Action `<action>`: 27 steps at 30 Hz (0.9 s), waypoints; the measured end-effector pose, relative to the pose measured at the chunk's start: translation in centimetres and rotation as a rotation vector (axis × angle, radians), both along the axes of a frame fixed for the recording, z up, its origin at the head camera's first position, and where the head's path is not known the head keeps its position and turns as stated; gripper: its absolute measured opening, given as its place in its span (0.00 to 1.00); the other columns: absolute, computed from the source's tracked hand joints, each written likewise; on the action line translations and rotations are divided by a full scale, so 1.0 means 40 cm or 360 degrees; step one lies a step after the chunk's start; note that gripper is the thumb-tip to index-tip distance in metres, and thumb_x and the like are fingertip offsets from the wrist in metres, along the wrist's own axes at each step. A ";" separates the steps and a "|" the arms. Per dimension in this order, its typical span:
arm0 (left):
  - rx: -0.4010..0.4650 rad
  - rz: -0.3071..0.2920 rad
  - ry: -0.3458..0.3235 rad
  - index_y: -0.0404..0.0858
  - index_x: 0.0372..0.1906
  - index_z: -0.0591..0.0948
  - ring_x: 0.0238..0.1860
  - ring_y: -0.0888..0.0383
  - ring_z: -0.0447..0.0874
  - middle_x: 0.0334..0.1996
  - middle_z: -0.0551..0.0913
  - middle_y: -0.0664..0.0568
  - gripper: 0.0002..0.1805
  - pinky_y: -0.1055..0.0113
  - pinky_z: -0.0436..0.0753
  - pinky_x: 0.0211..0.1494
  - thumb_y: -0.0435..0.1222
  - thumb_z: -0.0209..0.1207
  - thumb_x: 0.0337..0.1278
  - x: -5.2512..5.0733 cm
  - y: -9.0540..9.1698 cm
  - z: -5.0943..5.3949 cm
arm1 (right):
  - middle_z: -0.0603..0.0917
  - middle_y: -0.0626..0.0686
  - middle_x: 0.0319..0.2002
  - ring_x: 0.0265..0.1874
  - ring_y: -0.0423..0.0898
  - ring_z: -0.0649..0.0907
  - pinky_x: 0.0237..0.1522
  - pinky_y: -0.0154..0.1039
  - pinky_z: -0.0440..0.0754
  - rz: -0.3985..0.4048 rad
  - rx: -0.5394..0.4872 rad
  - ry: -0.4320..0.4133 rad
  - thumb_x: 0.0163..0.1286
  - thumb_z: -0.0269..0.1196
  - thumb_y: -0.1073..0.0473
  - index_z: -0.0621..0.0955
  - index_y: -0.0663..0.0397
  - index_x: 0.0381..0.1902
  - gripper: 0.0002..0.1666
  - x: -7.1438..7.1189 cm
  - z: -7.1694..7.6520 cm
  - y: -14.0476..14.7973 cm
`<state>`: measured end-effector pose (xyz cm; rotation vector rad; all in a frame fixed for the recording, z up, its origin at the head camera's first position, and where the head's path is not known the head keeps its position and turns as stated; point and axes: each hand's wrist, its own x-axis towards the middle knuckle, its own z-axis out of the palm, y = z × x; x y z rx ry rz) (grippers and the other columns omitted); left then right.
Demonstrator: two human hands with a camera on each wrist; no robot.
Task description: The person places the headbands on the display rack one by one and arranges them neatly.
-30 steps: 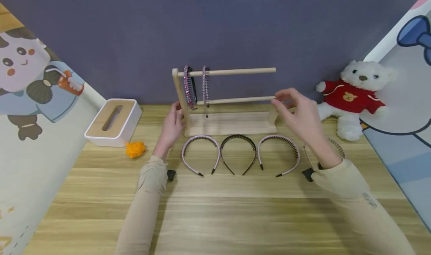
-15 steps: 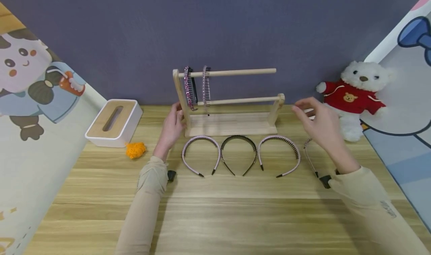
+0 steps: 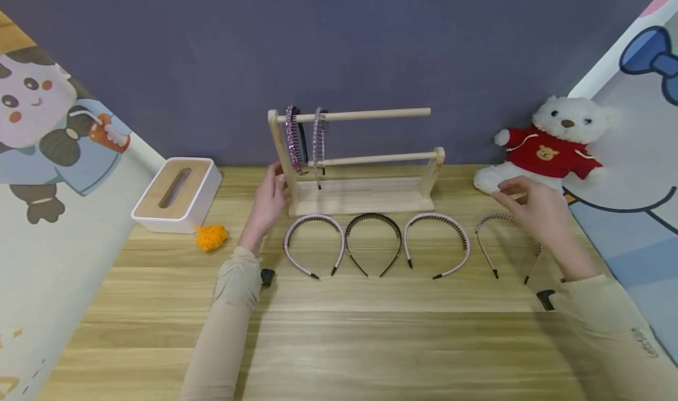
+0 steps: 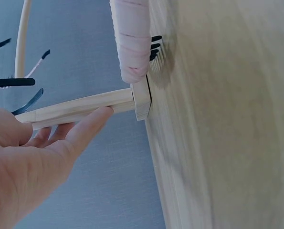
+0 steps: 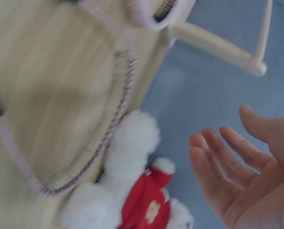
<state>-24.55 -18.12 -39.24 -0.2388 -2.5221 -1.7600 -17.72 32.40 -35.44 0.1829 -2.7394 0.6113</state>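
Observation:
A wooden rack [image 3: 365, 196] stands at the back, with two sparkly headbands, one dark pink [image 3: 293, 139] and one pale [image 3: 318, 139], hung at its left end. My left hand [image 3: 269, 204] holds the rack's left post [image 4: 75, 109], thumb and fingers on either side. Above the rightmost headband [image 3: 478, 236] hovers my right hand [image 3: 542, 215], fingers loosely bent and touching nothing; the right wrist view shows the hand [image 5: 247, 176] empty. In front of the rack lie a pink headband [image 3: 288, 236], a black one [image 3: 348, 236] and another pink one [image 3: 467, 239].
A white tissue box [image 3: 203, 198] with a wooden lid sits at the left, an orange fluffy thing [image 3: 212, 237] beside it. The white bear [image 3: 572, 118] in a red top [image 3: 548, 152] leans at the back right. A dark panel [image 3: 360, 42] rises behind the rack.
My right hand has moved from the lower rod's right end, rightward and toward me, to over the rightmost headband. The left hand has stayed on the post.

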 end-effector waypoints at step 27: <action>-0.0008 0.0005 0.0023 0.34 0.82 0.59 0.75 0.33 0.70 0.78 0.65 0.33 0.26 0.44 0.84 0.69 0.37 0.38 0.90 -0.007 -0.002 -0.007 | 0.88 0.71 0.37 0.36 0.70 0.86 0.27 0.54 0.85 -0.0002 0.0129 -0.0453 0.71 0.72 0.66 0.83 0.80 0.48 0.17 0.011 -0.138 0.213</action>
